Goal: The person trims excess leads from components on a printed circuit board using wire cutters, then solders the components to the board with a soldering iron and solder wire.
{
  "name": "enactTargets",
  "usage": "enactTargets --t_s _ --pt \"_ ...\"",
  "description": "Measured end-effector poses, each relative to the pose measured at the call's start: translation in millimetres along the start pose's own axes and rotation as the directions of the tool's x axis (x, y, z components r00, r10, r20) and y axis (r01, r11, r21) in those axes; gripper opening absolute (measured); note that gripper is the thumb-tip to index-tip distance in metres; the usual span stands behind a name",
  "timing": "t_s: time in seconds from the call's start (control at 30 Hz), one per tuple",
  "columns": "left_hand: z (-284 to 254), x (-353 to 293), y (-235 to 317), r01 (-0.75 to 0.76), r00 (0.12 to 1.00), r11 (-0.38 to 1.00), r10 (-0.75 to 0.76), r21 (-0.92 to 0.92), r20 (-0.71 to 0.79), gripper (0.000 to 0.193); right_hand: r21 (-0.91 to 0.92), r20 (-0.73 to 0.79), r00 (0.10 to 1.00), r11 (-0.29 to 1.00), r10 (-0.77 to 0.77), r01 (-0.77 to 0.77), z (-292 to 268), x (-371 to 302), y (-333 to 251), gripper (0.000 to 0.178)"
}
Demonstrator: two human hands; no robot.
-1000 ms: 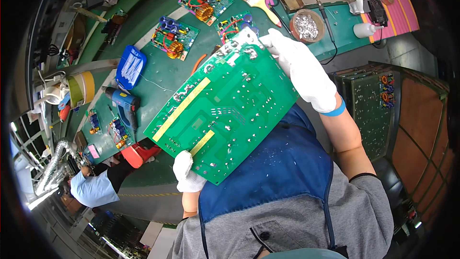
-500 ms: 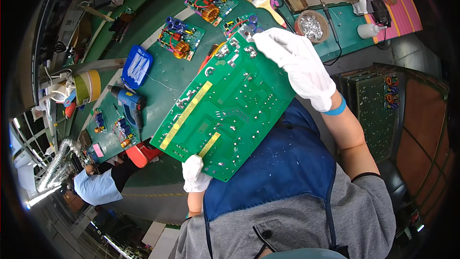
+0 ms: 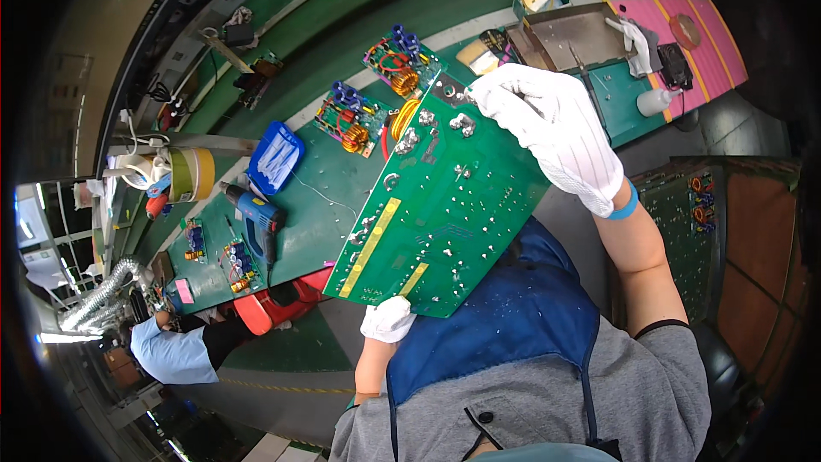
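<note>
I hold up a large green circuit board (image 3: 457, 197) with its soldered underside showing. Shiny solder blobs cluster near its upper corner, and two yellow strips run along the left part. My left hand (image 3: 389, 319), in a white glove, is closed on the lower left edge. At the upper corner my right hand (image 3: 556, 128), also gloved and with a blue wristband, pinches the board's edge. Yellow and red wires (image 3: 404, 120) stick out behind the board; its component side is hidden.
On the green bench (image 3: 321, 231) lie populated boards (image 3: 349, 118), a blue tray (image 3: 275, 156) and a blue heat gun (image 3: 255, 216). Farther right are a brush (image 3: 476, 58), metal tray (image 3: 573, 38) and white bottle (image 3: 656, 102). A red stool (image 3: 274, 308) and another person (image 3: 175, 349) are at left.
The board has moved right in the picture and looks steeper, both hands still on it. The bench things have also shifted right and down as the view turned.
</note>
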State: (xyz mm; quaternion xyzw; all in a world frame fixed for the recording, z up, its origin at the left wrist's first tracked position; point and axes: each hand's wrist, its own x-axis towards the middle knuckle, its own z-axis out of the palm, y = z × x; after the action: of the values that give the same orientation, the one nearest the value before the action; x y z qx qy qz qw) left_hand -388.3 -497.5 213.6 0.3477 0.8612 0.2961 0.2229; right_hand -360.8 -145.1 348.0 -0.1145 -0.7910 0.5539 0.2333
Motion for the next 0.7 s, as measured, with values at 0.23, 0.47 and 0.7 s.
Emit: enactTargets --t_s 0.23,0.47,0.7 --pt "-2.7 15.7 -12.4 0.029 0.999 0.97 -0.038 -0.241 -0.034 0.035 -0.167 0.174 0.962 0.957 -0.21 0.239 -9.3 11.1 -9.5 0.018" --pt "-15.8 18.3 5.0 0.03 0.999 0.957 -0.035 -0.288 -0.01 0.039 -0.175 0.262 0.912 0.914 -0.314 0.365 -12.7 19.9 -2.2 0.022" --pt "-33.0 16.2 28.2 0.057 0.998 0.941 -0.054 -0.335 0.018 0.043 -0.014 0.307 0.879 0.922 -0.364 0.387 -14.8 28.0 21.8 0.051"
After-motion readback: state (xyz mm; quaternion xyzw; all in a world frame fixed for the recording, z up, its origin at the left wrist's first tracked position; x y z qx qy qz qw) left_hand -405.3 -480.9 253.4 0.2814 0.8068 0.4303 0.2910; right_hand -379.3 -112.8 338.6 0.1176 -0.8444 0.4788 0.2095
